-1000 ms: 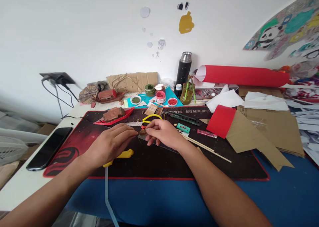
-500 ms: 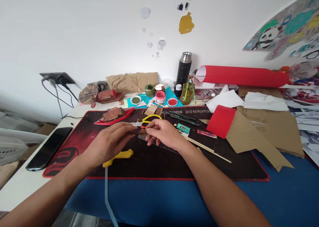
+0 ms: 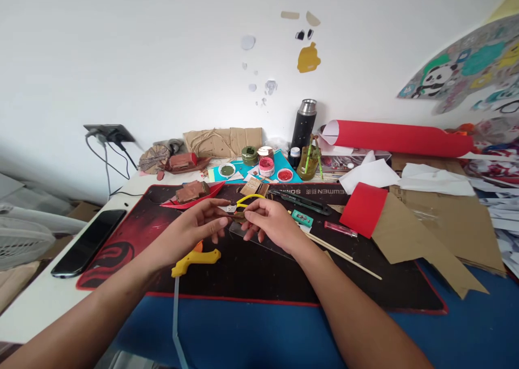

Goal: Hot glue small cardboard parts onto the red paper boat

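My right hand (image 3: 267, 220) is closed on a small brown piece (image 3: 238, 216) over the middle of the dark mat (image 3: 259, 277). Close by on the left, my left hand (image 3: 200, 223) has its fingers apart and nothing visible between them. Behind the hands lie scissors with yellow handles (image 3: 250, 198). A yellow glue gun (image 3: 197, 259) rests on the mat below my left hand, a pale blue strip (image 3: 175, 309) running from its lower end. Beyond my left hand is a red boat shape (image 3: 211, 192) carrying brown blocks (image 3: 192, 191).
Paint pots (image 3: 266, 167) stand at the back beside a black flask (image 3: 305, 125). Right of my hands lie a green cutter (image 3: 302, 200), wooden sticks (image 3: 344, 255), red card (image 3: 364, 209) and cardboard (image 3: 401, 231). A phone (image 3: 89, 243) lies at the left.
My left hand has moved off the small brown piece and its fingers have spread. My right hand still has the piece. The whole view has shifted slightly.
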